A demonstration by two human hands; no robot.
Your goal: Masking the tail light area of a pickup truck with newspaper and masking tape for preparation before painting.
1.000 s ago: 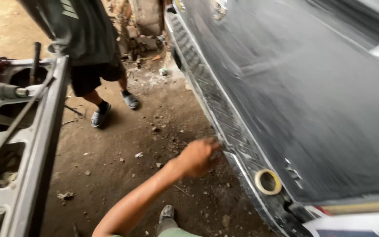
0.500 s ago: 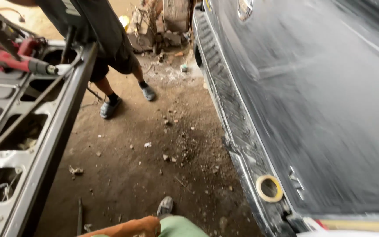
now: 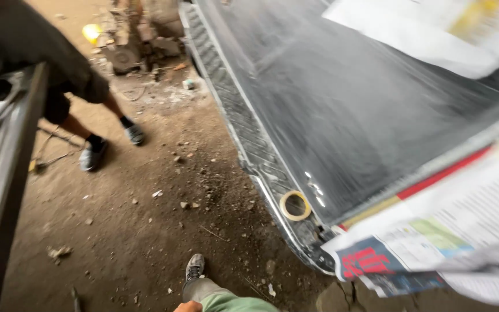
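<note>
Only a sliver of one hand (image 3: 187, 307) peeked in at the bottom, so I could not tell how its fingers were, while the masking tape roll (image 3: 295, 205) rested far above them on the car bumper (image 3: 244, 133), beside taped-on newspaper (image 3: 434, 237).

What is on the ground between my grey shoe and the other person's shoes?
In the head view, only brown dirt floor with small stones and scraps lies between the grey shoe and the other person's dark shoes.
</note>
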